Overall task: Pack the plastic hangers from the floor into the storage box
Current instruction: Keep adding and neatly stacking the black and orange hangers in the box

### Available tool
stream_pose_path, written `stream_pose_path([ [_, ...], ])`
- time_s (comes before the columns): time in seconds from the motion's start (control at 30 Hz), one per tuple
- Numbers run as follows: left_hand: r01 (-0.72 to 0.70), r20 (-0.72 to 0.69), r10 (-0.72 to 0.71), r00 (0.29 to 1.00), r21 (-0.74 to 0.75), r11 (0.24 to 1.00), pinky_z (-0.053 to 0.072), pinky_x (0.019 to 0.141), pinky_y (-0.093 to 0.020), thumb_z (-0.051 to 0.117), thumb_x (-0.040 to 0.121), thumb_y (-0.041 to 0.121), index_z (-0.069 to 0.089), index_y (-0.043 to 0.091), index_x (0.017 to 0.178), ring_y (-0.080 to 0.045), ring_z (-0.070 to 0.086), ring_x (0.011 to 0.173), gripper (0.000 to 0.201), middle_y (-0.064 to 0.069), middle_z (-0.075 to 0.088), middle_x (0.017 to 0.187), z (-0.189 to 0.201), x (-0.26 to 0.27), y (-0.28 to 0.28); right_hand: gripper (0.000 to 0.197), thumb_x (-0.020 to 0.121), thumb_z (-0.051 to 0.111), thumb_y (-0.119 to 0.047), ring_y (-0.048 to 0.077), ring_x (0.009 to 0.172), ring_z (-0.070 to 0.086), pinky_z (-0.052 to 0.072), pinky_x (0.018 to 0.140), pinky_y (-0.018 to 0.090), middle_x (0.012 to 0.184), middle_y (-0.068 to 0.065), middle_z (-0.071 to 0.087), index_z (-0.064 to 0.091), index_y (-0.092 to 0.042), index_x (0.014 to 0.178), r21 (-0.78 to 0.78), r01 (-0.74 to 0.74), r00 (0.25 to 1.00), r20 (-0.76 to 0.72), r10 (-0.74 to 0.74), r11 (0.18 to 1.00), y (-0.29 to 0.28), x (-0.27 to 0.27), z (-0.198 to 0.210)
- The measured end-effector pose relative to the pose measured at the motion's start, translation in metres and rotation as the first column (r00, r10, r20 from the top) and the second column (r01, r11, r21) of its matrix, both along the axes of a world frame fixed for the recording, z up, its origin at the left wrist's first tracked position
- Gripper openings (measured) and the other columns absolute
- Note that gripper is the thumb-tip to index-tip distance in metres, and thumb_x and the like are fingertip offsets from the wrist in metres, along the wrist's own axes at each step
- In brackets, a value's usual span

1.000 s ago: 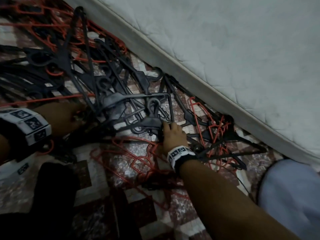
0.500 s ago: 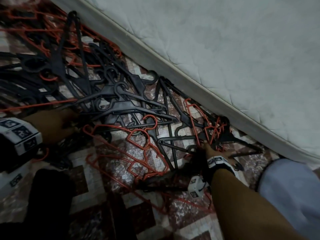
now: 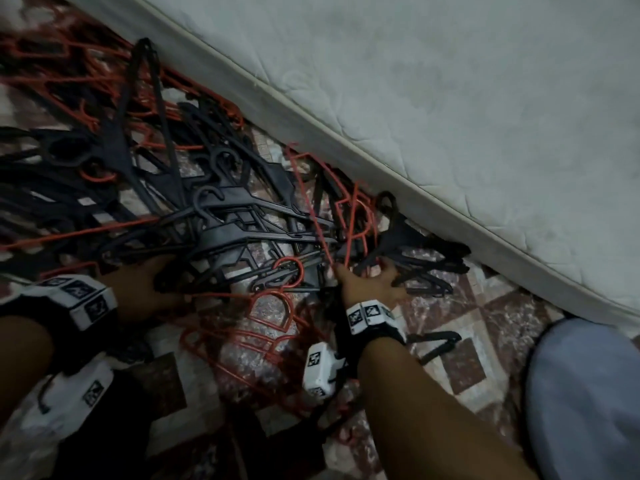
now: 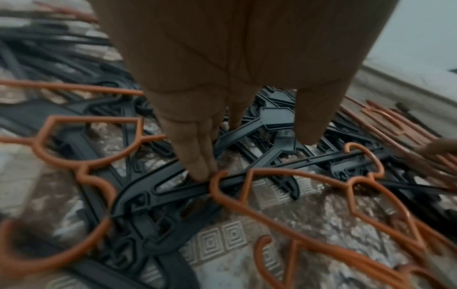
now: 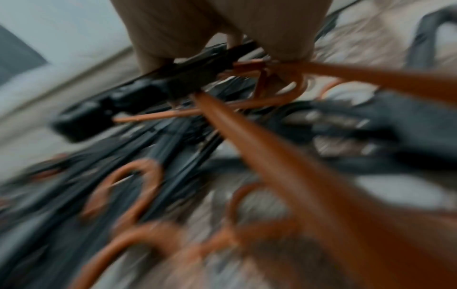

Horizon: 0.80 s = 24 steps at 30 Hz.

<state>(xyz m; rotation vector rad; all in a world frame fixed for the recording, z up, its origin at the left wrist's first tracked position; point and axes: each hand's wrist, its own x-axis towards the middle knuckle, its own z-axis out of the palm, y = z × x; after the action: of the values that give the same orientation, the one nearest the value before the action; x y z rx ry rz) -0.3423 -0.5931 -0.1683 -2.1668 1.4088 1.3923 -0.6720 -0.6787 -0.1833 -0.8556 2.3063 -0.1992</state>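
Motion blur hides the right hand [image 5: 222, 29] gripping thin orange and black hangers [image 5: 173, 82]; left hand [image 4: 222, 78], fingers straight, presses ribbed black hanger [image 4: 160, 191].

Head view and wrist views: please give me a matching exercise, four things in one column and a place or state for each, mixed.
1 left hand
2 right hand
3 mattress
4 pale blue cloth

a lower right corner
b grips hangers near the mattress
c upper right
d straight fingertips touch a black hanger

Pairs: 1-d, 2-b, 3-c, 4-a
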Motion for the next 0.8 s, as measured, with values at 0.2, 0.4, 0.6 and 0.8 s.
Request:
stream_pose_path([
  [0.2, -0.078, -0.05, 0.076, 0.996, -0.039, 0.996, 0.038, 0.091, -0.022, 0.067, 0.079, 0.06, 0.027, 0.031, 0.15, -0.021, 0.055, 0.118, 0.087, -0.005, 0.052, 0.142, -0.008, 0.003, 0.0, 0.104, 0.055, 0.078, -0.07, 0.041, 0.135, 0.029, 0.041, 0.102, 0.048, 0.152, 0.013, 0.013, 0.03, -0.036, 0.141, -0.078, -0.302, 0.933, 0.179, 0.312, 0.95, 0.043, 0.099, 0.001],
  [0.4, -0.102, -0.011, 0.102, 0.995, -0.044, 0.994, 0.042, 0.091, -0.028, 0.043, 0.05, 0.088, 0.051, 0.033, 0.132, -0.027, 0.059, 0.113, 0.099, -0.007, 0.059, 0.133, -0.013, 0.006, 0.006, 0.086, 0.08, 0.074, -0.044, 0.025, 0.139, 0.032, 0.035, 0.11, 0.034, 0.155, 0.006, 0.024, 0.027, -0.026, 0.15, -0.316, -0.407, 0.848, 0.219, 0.483, 0.857, 0.054, 0.107, -0.002],
  [0.6, -0.114, -0.089, 0.113, 0.99, -0.004, 0.994, 0.046, 0.082, -0.023, 0.063, 0.068, 0.077, 0.057, 0.041, 0.113, -0.016, 0.06, 0.098, 0.057, 0.011, 0.065, 0.105, -0.011, -0.002, 0.004, 0.074, 0.08, 0.065, -0.061, 0.038, 0.126, 0.044, 0.043, 0.099, 0.042, 0.153, 0.011, 0.018, 0.039, -0.027, 0.141, 0.041, -0.376, 0.926, 0.052, 0.374, 0.926, 0.035, 0.088, 0.002],
  [0.8, -0.179, -0.245, 0.177, 0.953, 0.014, 0.984, 0.05, 0.088, -0.03, 0.062, 0.068, 0.078, 0.059, 0.04, 0.097, -0.014, 0.064, 0.098, 0.048, 0.01, 0.066, 0.102, -0.002, -0.019, -0.002, 0.072, 0.073, 0.076, -0.048, 0.032, 0.091, 0.058, 0.043, 0.077, 0.033, 0.13, 0.017, 0.046, 0.04, -0.022, 0.13, 0.066, -0.109, 0.951, 0.296, 0.085, 0.992, 0.025, 0.107, 0.0],
])
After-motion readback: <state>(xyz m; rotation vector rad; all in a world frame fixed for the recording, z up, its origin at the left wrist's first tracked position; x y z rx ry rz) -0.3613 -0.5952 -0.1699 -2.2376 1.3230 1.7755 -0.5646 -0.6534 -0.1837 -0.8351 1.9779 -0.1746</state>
